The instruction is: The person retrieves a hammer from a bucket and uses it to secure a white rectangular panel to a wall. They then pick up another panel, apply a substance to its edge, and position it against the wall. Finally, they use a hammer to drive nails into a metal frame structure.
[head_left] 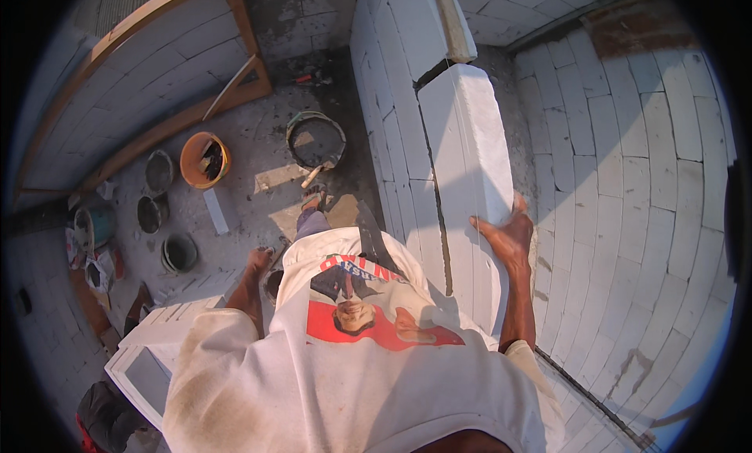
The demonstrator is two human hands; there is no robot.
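Observation:
A long white building block (462, 171) lies on top of the white block wall in front of me to the right. My right hand (509, 232) grips its edge, the thumb on the near face and the fingers over the far side. Along the block's lower edge runs a dark joint; a gap separates its far end from another block (415, 22). A thin line stretches along the top. My left hand (260, 259) hangs low by my side, above the floor; its fingers are too small and partly hidden to read.
On the grey floor to the left stand an orange bucket (205, 160), a black mortar tub (316, 141) with a trowel-like handle (312, 176) beside it, and several dark buckets (179, 252). A loose white block (221, 211) lies there. Stacked blocks (176, 312) rise at my left. A wooden frame (149, 143) leans behind.

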